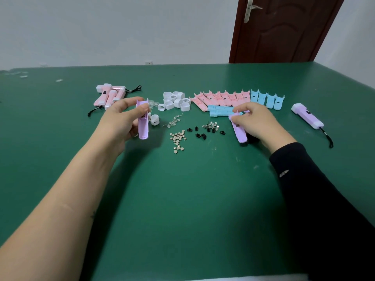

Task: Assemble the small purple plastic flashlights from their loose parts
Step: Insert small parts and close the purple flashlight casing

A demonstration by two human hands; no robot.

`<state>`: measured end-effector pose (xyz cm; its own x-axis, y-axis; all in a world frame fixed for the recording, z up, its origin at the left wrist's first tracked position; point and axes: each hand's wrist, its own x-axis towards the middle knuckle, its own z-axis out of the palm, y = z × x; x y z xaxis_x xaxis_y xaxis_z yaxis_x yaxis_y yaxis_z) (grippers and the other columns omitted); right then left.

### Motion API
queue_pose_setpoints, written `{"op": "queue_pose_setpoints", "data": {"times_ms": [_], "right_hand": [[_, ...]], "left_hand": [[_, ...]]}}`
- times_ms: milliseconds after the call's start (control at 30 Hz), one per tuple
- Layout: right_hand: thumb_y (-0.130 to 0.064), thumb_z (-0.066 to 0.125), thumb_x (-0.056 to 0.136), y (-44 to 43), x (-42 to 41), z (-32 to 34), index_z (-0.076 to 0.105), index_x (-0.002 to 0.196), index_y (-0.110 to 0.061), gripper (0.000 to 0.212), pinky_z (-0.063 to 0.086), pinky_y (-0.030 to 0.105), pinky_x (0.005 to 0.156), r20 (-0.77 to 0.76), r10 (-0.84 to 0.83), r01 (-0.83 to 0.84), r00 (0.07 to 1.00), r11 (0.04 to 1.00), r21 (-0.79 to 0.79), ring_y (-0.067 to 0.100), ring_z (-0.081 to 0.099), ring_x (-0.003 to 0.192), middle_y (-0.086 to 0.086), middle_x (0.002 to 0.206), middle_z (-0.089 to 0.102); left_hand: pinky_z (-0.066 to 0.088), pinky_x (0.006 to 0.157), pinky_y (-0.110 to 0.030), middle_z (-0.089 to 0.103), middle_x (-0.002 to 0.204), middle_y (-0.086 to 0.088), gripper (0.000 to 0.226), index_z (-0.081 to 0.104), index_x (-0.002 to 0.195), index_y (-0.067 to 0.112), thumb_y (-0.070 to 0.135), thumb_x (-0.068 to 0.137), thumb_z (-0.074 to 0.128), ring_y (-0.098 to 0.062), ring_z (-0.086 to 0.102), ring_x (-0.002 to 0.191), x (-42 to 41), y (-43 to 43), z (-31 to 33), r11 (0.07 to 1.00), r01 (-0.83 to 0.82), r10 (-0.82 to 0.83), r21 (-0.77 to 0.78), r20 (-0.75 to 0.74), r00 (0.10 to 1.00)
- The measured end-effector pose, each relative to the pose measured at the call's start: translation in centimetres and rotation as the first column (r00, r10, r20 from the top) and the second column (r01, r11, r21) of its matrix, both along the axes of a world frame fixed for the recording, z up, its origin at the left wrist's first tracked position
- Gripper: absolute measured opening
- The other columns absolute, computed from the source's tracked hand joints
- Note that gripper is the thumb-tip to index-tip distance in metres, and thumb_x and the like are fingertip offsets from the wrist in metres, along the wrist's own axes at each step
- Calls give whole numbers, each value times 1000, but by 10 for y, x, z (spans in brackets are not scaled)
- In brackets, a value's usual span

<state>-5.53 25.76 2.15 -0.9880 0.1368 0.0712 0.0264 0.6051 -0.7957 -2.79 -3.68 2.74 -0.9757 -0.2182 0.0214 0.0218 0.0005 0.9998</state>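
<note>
Past the bare forearm (pixel 60 189), the left grip (pixel 121 122) pinches a lilac plastic flashlight half-shell (pixel 143 126) clear of the green worktop (pixel 182 199), long axis pointing away, while well to its right the right grip (pixel 255 122) curls its fingers onto the lilac mate (pixel 240 134), lying slanted.

Green table (pixel 182 199): pink flashlights (pixel 109 96) far left, white caps (pixel 176 100), wire clips (pixel 173 121), pink shells (pixel 221 97), blue shells (pixel 266 99), coin batteries (pixel 178 138), black switches (pixel 200 132), one purple flashlight (pixel 307 116) right.

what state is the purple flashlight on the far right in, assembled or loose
Assembled: the purple flashlight lies closed up, white cap on, black lanyard attached.
</note>
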Motion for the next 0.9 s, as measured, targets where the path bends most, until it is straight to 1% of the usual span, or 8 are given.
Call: {"op": "queue_pose_setpoints", "data": {"times_ms": [67, 133, 233, 333, 533, 800, 867, 900], "right_hand": [[-19, 58, 90, 0, -2, -4, 61, 111, -22, 22, 33, 23, 53, -9, 7, -6, 1000, 993, 119, 8, 50, 64, -6, 73, 54], [-20, 57, 91, -1, -1, -7, 61, 113, -20, 23, 34, 24, 55, 13, 29, -32, 999, 968, 248, 12, 51, 68, -4, 76, 57], [-21, 57, 92, -3, 1, -9, 58, 125, -18, 33, 41, 26, 77, 29, 40, -48, 999, 940, 338, 22, 55, 96, 3, 102, 60], [-25, 55, 92, -10, 1, -9, 60, 125, -24, 33, 38, 36, 98, -85, 36, -4, 996, 936, 353, 30, 42, 121, 9, 120, 58], [-39, 62, 88, -35, 4, -13, 74, 99, -29, 19, 38, 37, 88, -82, 78, -23, 994, 845, 535, 29, 35, 116, 4, 103, 53], [-32, 69, 86, -33, 3, -11, 70, 85, -28, 4, 38, 40, 93, -82, 77, -28, 994, 875, 484, 28, 35, 117, 4, 110, 56], [-28, 68, 87, -32, 4, -9, 68, 78, -28, 9, 38, 36, 85, -133, 66, -14, 989, 934, 356, 22, 41, 110, -3, 105, 59], [-27, 67, 87, -32, 6, -6, 68, 76, -28, 11, 39, 32, 78, -169, 57, -21, 984, 978, 208, 14, 47, 98, -8, 98, 62]], "left_hand": [[46, 69, -30, 68, 79, 8, 32, 63, 123, 16, 23, 92, 66, -21, 50, 76, -1, 0, 0, 1000, -8, 8, 1, 4, 1000], [46, 68, -30, 67, 80, 7, 33, 62, 124, 15, 23, 92, 66, -21, 50, 73, -1, 1, 0, 1000, -10, 10, -3, 10, 1000], [47, 60, -25, 66, 82, 5, 33, 61, 125, 14, 23, 93, 65, -17, 51, 66, -1, 2, -1, 1000, -3, 3, -10, 14, 1000], [46, 56, -24, 65, 84, 4, 33, 61, 124, 14, 24, 93, 64, -16, 52, 63, -1, 3, -1, 1000, -2, 2, -22, 14, 1000], [47, 61, -27, 66, 87, 3, 31, 62, 122, 18, 25, 93, 65, -16, 54, 66, -1, 5, -2, 1000, -2, 2, -25, 25, 1000], [47, 60, -26, 67, 83, 5, 27, 63, 119, 17, 22, 93, 64, -15, 56, 64, -1, 7, -2, 1000, 3, -2, -22, 43, 999], [48, 59, -25, 67, 79, 7, 25, 62, 119, 16, 20, 94, 63, -12, 57, 61, 1, 9, -2, 1000, 24, -24, 7, 50, 998], [48, 57, -24, 68, 77, 8, 23, 62, 117, 16, 18, 94, 62, -11, 57, 60, 1, 10, -2, 999, 38, -39, 28, 51, 998]]}}
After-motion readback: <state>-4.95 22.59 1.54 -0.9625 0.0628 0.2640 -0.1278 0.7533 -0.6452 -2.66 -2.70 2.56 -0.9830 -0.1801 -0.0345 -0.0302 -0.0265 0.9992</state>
